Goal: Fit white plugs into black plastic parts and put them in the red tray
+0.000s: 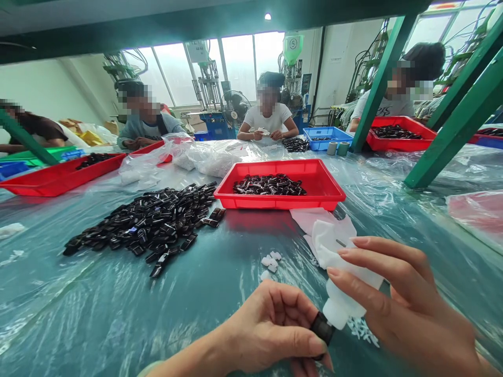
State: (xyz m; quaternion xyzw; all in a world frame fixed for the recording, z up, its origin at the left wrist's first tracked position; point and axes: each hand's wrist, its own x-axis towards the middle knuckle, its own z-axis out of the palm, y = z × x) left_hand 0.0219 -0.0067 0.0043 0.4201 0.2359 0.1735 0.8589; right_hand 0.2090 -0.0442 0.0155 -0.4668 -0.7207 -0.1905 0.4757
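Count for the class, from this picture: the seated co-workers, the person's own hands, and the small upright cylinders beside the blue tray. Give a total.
Seated co-workers: 4
Own hands: 2
Small upright cylinders: 2
Total: 8

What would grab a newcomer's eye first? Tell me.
The heap of glossy black parts spread on the plastic-sheeted table stands out first, beside a bright red tray of more. At the bottom, the left hand grips one black part while the right hand holds a white cloth.
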